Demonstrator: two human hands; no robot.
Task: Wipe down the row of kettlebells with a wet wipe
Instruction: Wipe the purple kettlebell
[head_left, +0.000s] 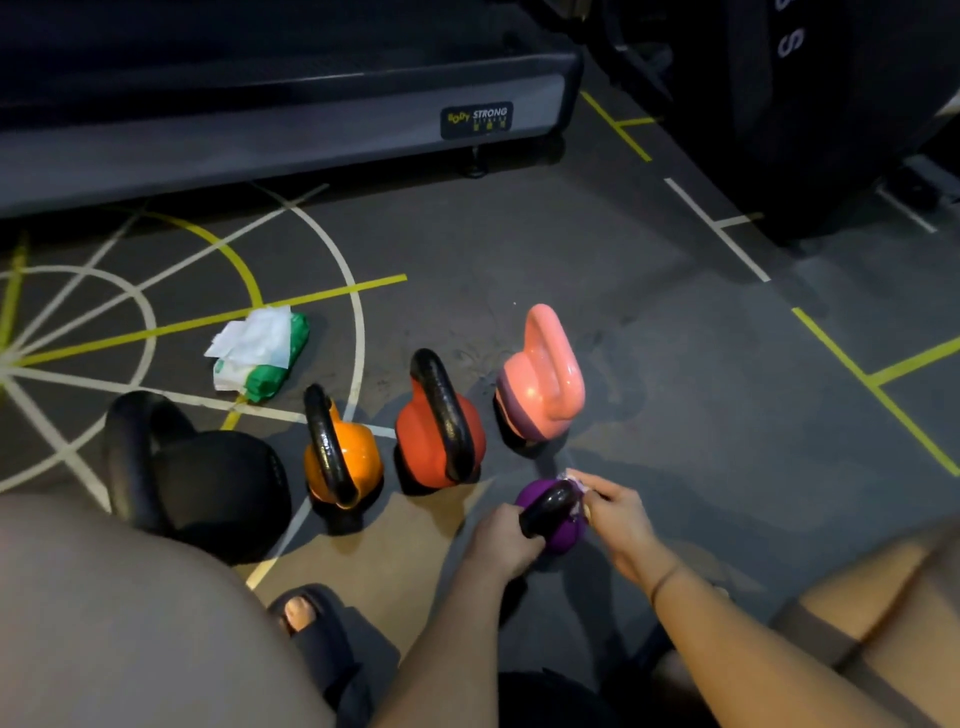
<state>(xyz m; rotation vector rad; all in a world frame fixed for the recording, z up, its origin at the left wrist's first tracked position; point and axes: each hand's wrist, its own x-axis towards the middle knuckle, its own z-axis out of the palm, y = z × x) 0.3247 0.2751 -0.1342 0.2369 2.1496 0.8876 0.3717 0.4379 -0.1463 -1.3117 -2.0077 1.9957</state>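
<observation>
Kettlebells stand in a row on the floor: black kettlebell, orange kettlebell, red kettlebell, pink kettlebell. Purple kettlebell is out of the row, nearer the person, just in front of the pink kettlebell. Left hand: fingers curled round its black handle. Right hand: fingertips pinching the wipe against the handle's other end. Wipe pack lies behind the row.

Head-worn view, steeply downward, near the floor
</observation>
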